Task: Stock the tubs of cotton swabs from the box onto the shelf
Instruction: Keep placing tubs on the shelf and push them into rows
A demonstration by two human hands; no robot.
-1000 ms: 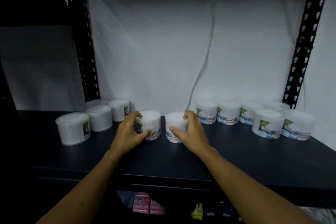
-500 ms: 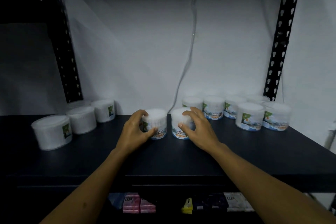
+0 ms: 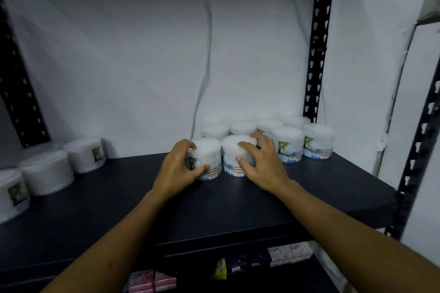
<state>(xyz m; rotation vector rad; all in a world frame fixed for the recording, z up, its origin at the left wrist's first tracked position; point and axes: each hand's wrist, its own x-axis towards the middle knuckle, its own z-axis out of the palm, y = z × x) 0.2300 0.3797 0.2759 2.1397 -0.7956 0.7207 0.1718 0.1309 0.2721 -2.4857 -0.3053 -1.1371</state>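
Note:
Two white tubs of cotton swabs stand side by side on the dark shelf [image 3: 114, 202], touching the group of tubs [image 3: 289, 143] at the back right. My left hand [image 3: 177, 167] grips the left tub [image 3: 209, 157] around its side. Over the top and front of the right tub [image 3: 234, 148] my right hand [image 3: 262, 165] curls its fingers. Three more tubs [image 3: 47, 171] sit apart at the shelf's left end. The box is out of sight.
Black perforated uprights [image 3: 317, 38] frame the shelf in front of a white wall. A grey cable [image 3: 207, 54] hangs down the wall behind the tubs. On the lower shelf lie pink soap packs [image 3: 152, 282] and other soap packs [image 3: 285, 253].
Both hands have slid the two tubs to the right and back, up against the right-hand group. The camera has swung right, so the left tubs now sit near the frame edge.

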